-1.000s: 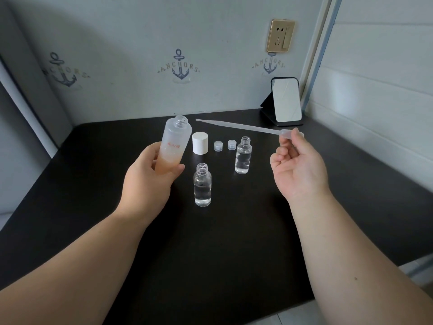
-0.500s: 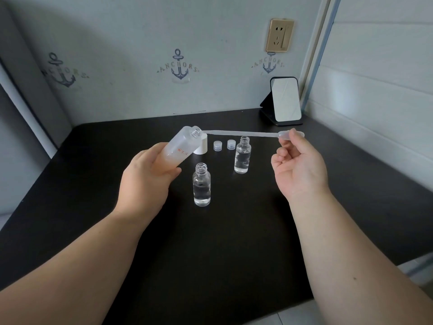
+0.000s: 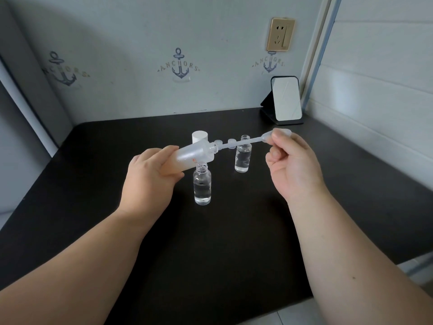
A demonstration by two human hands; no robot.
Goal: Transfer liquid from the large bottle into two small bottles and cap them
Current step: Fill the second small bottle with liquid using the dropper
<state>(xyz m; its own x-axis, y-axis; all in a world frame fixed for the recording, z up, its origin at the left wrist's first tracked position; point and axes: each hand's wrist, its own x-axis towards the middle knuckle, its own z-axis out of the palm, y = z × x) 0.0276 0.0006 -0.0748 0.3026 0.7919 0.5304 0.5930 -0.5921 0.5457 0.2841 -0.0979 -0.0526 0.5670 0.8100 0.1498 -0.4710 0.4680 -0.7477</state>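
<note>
Now left hand (image 3: 150,177) grips big bottle (image 3: 192,156), tilted over near vial (image 3: 202,186). Right fingers (image 3: 278,139) pinch pipette (image 3: 248,141) bulb; tip at bottle mouth. Far vial (image 3: 243,156) stands on bench (image 3: 234,242).

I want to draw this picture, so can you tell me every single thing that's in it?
large bottle: one, frosted, tilted in the left hand, mouth toward the right
pipette: one, clear, tip at the large bottle's mouth
small bottles: two, clear, open, part full; one in front, one behind and to the right
big cap: one, white, behind the large bottle
small caps: two, pale, beside the big cap
table: one, black
mirror: one, black frame, back right corner
socket: one, gold, on the wall
left hand: grips the large bottle
right hand: pinches the pipette's bulb
</note>
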